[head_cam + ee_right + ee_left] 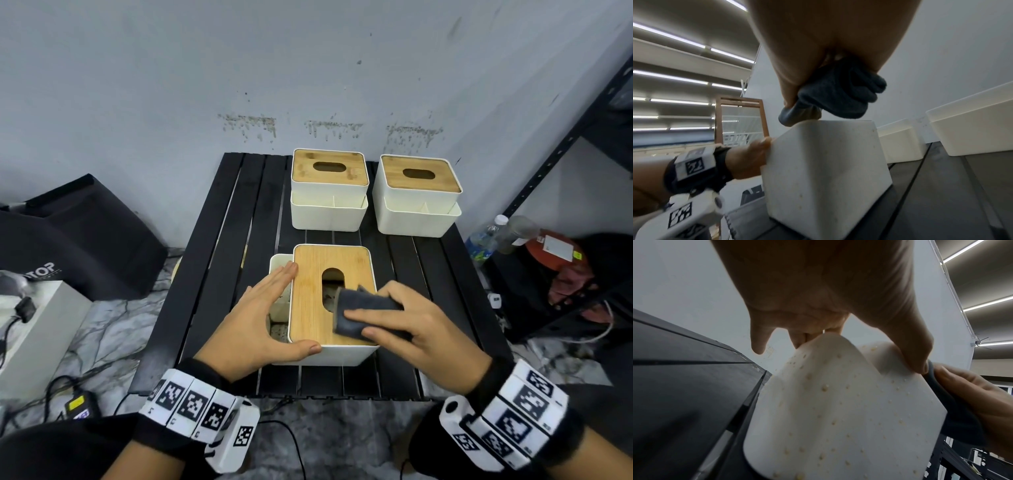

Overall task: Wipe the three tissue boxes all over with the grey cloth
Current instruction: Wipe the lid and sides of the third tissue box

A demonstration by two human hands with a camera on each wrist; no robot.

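Note:
Three white tissue boxes with bamboo lids stand on a black slatted table (219, 274). Two are at the back (329, 188) (416, 195). The near box (318, 294) lies lengthwise in front of me, its white wall speckled with spots (838, 402). My left hand (270, 311) braces it, with straight fingers along the lid's left edge and the thumb (916, 353) against the front wall. My right hand (394, 318) grips the folded grey cloth (363, 308) and presses it on the lid's near right part, beside the slot. The cloth (838, 94) bulges out of the fist above the box corner (824, 170).
A grey wall rises right behind the table. A black metal rack (565, 154) stands at the right with a water bottle (483, 240) and red items at its foot. A black bag (68, 240), a white box (37, 329) and cables lie on the floor at the left.

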